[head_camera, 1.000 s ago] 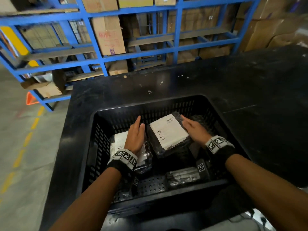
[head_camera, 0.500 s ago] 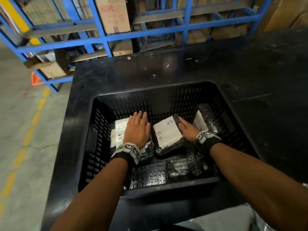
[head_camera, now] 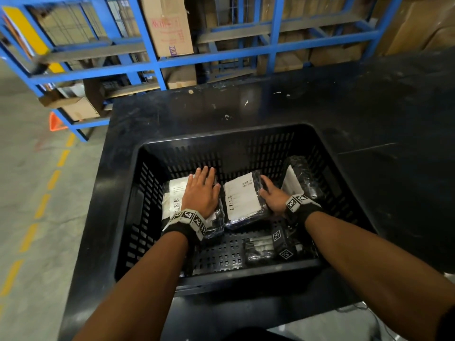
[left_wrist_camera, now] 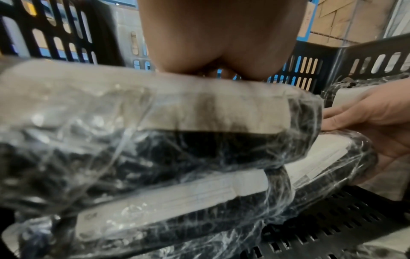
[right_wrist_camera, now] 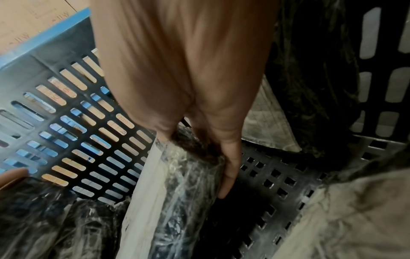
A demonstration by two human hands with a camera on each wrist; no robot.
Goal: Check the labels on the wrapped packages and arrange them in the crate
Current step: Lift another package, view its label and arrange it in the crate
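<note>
My left hand (head_camera: 200,193) lies flat, fingers straight, on the top pkg of the left stack (head_camera: 172,200) in the black crate (head_camera: 128,217), which sits at the counter's (head_camera: 246,104) near-left corner. My right hand (head_camera: 273,196) has its grip on the middle pkg (head_camera: 242,196), thumb and fingers round its right edge, label up. A third pkg (head_camera: 302,175) leans on the crate's right wall.

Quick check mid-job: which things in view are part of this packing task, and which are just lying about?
Job:
crate
left package under left hand
middle package, gripped by right hand
right package
front package

Lying about:
table
blue racks
boxes
orange triangle
</note>
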